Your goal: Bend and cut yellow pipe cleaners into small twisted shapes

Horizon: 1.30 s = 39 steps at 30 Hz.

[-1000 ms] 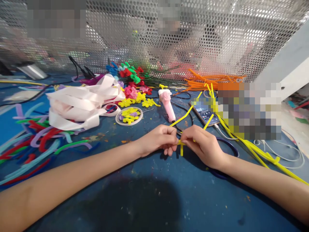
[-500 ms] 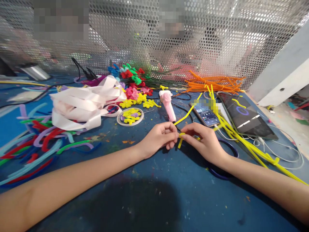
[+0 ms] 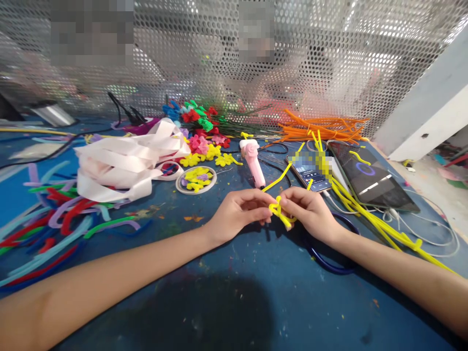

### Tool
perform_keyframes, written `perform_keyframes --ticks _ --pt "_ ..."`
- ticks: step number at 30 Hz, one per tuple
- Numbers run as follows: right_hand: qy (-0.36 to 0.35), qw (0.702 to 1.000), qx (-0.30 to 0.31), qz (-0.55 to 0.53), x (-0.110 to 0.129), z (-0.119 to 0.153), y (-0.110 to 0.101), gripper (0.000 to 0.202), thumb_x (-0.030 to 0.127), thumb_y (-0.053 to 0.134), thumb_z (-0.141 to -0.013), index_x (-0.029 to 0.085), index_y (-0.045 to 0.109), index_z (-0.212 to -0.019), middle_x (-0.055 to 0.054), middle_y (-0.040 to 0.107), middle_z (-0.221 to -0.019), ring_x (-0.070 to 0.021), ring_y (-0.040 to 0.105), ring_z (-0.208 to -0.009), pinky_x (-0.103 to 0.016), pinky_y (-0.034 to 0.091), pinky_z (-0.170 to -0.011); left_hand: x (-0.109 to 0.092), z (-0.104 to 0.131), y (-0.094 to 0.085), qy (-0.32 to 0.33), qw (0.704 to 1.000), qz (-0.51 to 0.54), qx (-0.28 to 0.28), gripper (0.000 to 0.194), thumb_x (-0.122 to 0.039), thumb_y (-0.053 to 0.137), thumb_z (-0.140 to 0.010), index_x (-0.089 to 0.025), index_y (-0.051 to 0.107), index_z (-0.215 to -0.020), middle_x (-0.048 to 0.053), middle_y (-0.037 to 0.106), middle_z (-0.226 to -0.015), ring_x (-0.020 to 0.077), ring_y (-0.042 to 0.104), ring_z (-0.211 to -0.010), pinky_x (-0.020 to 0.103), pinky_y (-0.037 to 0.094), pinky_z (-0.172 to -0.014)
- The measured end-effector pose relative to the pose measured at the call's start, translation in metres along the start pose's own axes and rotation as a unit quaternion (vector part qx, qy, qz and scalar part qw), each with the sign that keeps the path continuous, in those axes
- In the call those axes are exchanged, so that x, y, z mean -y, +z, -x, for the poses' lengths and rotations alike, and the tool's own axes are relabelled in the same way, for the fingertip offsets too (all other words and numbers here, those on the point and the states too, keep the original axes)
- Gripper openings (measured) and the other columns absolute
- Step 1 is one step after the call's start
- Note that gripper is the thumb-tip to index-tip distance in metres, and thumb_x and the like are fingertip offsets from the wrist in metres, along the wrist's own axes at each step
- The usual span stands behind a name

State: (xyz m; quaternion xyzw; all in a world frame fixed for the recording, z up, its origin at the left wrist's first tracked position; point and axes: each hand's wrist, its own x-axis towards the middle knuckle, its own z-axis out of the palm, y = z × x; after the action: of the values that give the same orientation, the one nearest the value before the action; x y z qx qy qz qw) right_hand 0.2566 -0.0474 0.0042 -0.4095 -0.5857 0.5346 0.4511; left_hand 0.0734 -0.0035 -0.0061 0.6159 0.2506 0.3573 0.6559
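Observation:
Between my two hands is a yellow pipe cleaner, bent into small loops with a short end pointing down toward me. My left hand pinches its left side between thumb and fingers. From the right, my right hand grips the same pipe cleaner with thumb and forefinger; part of it is hidden by the fingers. Just beyond the hands lies a pink glue gun. Several finished yellow flowers rest to its left, near a roll of tape with yellow pieces inside its ring.
Pale pink ribbon and coloured pipe cleaner pieces lie on the left. A phone, a tablet, long yellow pipe cleaners and a blue ring are at right. Orange stems lie by the perforated metal screen.
The yellow pipe cleaner between my hands has turned and now shows open loops, where before only a small bit showed. My hands have shifted only slightly.

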Motion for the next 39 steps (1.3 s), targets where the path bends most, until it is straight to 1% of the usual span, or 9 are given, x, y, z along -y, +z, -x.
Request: perform_keyframes --ticks 6,13,18,21,25,30,33,35,39 --pt "-0.003 1.0 0.008 -0.008 -0.0018 0.0002 -0.0001 0.024 0.039 0.057 -0.083 0.015 0.056 -0.08 0.004 0.055 -0.062 -0.0046 0.054 -0.046 -0.015 0.046 -0.044 -0.0042 -0.0005 0.0004 -0.015 1.0 -0.019 -0.006 0.01 -0.022 0.072 -0.07 -0.018 0.07 -0.079 0.0 0.067 -0.064 0.0102 0.06 -0.056 0.021 0.049 -0.057" --pt "-0.016 1.0 0.003 -0.006 -0.0026 0.0001 0.0005 0.023 0.038 0.059 -0.082 0.015 0.056 -0.081 0.004 0.055 -0.062 -0.0049 0.053 -0.046 -0.016 0.046 -0.043 -0.0008 -0.0038 -0.0027 -0.047 0.999 -0.012 0.005 0.014 -0.027 0.073 -0.069 -0.015 0.07 -0.076 0.002 0.067 -0.064 0.0113 0.06 -0.055 0.022 0.048 -0.059" --pt "-0.053 0.995 -0.06 0.056 -0.0041 0.0023 0.0014 0.021 0.037 0.056 -0.085 0.016 0.056 -0.083 0.003 0.057 -0.061 -0.0057 0.054 -0.047 -0.017 0.045 -0.044 -0.0014 -0.0034 0.0014 -0.053 0.998 0.033 0.001 0.019 -0.024 0.071 -0.071 -0.018 0.065 -0.088 -0.001 0.066 -0.071 0.0098 0.06 -0.062 0.02 0.047 -0.062" --pt "-0.062 0.991 -0.075 0.092 -0.0045 0.0058 0.0043 0.018 0.036 0.055 -0.086 0.018 0.054 -0.088 0.003 0.059 -0.063 -0.0071 0.057 -0.049 -0.017 0.047 -0.046 -0.0051 -0.002 0.0052 -0.061 0.998 0.004 0.011 0.021 -0.022 0.072 -0.069 -0.017 0.063 -0.087 0.0 0.066 -0.076 0.0113 0.061 -0.067 0.021 0.048 -0.064" --pt "-0.064 0.993 -0.046 0.09 -0.0048 0.0091 0.0082 0.019 0.033 0.054 -0.087 0.02 0.045 -0.097 0.003 0.062 -0.067 -0.0081 0.061 -0.049 -0.017 0.049 -0.045 -0.0057 -0.0015 0.0058 -0.041 0.998 -0.044 -0.01 0.014 -0.029 0.066 -0.075 -0.015 0.064 -0.078 0.001 0.064 -0.07 0.0112 0.058 -0.063 0.022 0.046 -0.062" --pt "-0.059 0.994 -0.028 0.084 -0.0075 0.007 0.0065 0.019 0.032 0.052 -0.088 0.019 0.047 -0.1 0.001 0.064 -0.072 -0.0104 0.065 -0.055 -0.02 0.053 -0.05 -0.0031 -0.0044 0.0031 -0.021 0.994 0.064 -0.091 0.017 -0.031 0.066 -0.076 -0.016 0.061 -0.08 -0.001 0.063 -0.068 0.0102 0.057 -0.061 0.022 0.046 -0.059" --pt "-0.07 0.992 0.022 0.104 -0.0085 0.0047 0.0037 0.023 0.026 0.048 -0.09 0.019 0.053 -0.111 -0.004 0.068 -0.085 -0.0117 0.068 -0.066 -0.025 0.056 -0.063 -0.0031 -0.0073 0.0019 -0.005 0.98 0.127 -0.152 0.019 -0.029 0.07 -0.072 -0.014 0.06 -0.078 -0.002 0.061 -0.071 0.0079 0.056 -0.061 0.019 0.046 -0.06" --pt "-0.098 0.982 0.066 0.146 -0.0078 0.0038 0.002 0.028 0.019 0.046 -0.09 0.02 0.056 -0.116 -0.006 0.069 -0.095 -0.0125 0.068 -0.076 -0.029 0.056 -0.073 -0.003 -0.0087 0.0015 0.007 0.973 0.148 -0.179 0.02 -0.027 0.071 -0.07 -0.014 0.058 -0.076 -0.002 0.059 -0.071 0.0071 0.055 -0.062 0.018 0.047 -0.06" --pt "-0.174 0.952 0.147 0.205 -0.004 0.0039 -0.0006 0.042 0.002 0.04 -0.083 0.022 0.062 -0.113 -0.003 0.066 -0.112 -0.0146 0.06 -0.106 -0.037 0.045 -0.097 -0.0023 -0.0094 0.0019 0.008 0.969 0.156 -0.19 0.021 -0.026 0.072 -0.069 -0.013 0.057 -0.075 -0.002 0.058 -0.07 0.0071 0.055 -0.064 0.018 0.047 -0.061"
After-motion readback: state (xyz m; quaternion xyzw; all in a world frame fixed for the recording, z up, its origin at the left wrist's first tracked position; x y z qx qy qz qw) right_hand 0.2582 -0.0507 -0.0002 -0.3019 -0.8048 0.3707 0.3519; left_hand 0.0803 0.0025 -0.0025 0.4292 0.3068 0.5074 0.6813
